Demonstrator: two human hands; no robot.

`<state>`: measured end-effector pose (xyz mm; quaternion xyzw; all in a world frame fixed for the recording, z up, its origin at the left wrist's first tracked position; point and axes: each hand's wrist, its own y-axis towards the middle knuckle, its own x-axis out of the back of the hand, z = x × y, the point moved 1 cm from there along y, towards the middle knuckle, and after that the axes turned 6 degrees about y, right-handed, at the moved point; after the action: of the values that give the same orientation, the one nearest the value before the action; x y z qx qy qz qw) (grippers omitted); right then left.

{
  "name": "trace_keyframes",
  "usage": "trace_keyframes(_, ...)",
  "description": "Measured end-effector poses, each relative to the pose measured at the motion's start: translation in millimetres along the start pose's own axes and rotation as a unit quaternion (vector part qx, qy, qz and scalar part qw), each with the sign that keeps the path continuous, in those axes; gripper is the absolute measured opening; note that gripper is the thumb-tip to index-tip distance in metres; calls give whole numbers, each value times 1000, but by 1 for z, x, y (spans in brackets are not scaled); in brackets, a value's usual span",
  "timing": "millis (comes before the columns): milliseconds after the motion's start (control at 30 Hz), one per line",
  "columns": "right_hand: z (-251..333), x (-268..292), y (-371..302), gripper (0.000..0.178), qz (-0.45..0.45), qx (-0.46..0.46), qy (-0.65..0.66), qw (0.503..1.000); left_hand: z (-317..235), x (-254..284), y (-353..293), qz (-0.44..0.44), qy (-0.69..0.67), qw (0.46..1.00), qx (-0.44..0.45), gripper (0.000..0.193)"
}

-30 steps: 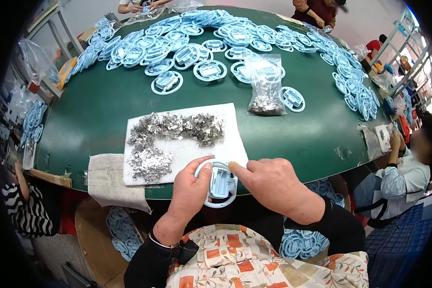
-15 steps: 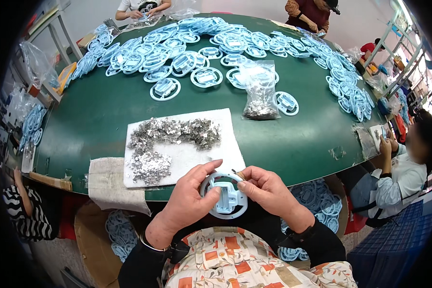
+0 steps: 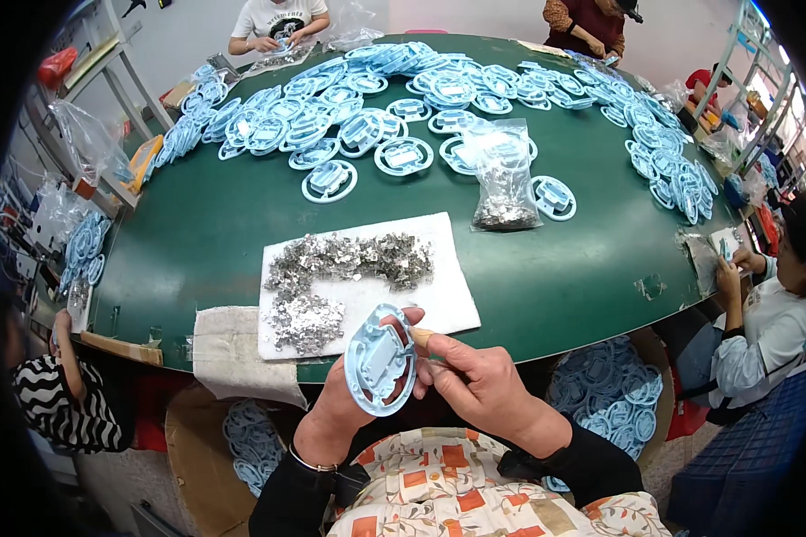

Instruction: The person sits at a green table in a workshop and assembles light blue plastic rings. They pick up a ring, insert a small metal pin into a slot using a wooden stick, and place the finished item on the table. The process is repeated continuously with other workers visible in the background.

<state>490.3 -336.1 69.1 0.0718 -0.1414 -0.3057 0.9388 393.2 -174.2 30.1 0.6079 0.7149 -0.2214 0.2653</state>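
Note:
A light blue plastic ring-shaped part (image 3: pixel 381 360) with a flat bar across its middle is held up and tilted in front of me, at the table's near edge. My left hand (image 3: pixel 333 403) is closed round it from behind and below, so most of its fingers are hidden. Against the part's right rim, my right hand (image 3: pixel 482 385) has its fingers pinched together, one fingertip wrapped in tan. Whatever sits in that pinch is too small to tell. Beyond the hands lies a white foam pad (image 3: pixel 457 302) bearing a heap of small shiny metal pieces (image 3: pixel 309 322).
Many similar blue parts (image 3: pixel 403 156) spread over the far half of the green table (image 3: pixel 591 268). A clear bag (image 3: pixel 506 183) of metal pieces lies near one ring. Cardboard boxes (image 3: pixel 188 447) of blue parts stand below the edge. Other people (image 3: pixel 752 313) sit around the table.
The blue part has been turned over and tipped more upright, now showing its other face. My right fingers have shifted from its upper rim to its right rim. The whole view has swung slightly left.

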Motion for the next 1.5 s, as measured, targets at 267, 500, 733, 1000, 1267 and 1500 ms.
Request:
trace_keyframes(267,-3,-4,-2,43,36,141,-216,966,4,1,3,32,-30,998,34,61)
trace_keyframes(500,4,10,-16,37,78,-2,38,996,8,-13,-8,-106,157,981,38,50)
trace_keyframes(733,-5,38,-38,13,28,-115,58,991,-12,-25,-25,-88,285,954,22,60)
trace_keyframes(1000,-7,26,15,23,44,-97,-92,990,-34,0,-24,-47,383,921,51,35)
trace_keyframes(1267,-51,9,69,16,-4,17,-301,953,-24,31,-19,-175,301,937,39,38)
trace_keyframes(1500,-36,25,68,11,-14,-146,-64,987,-32,24,-11,-156,287,944,39,46)
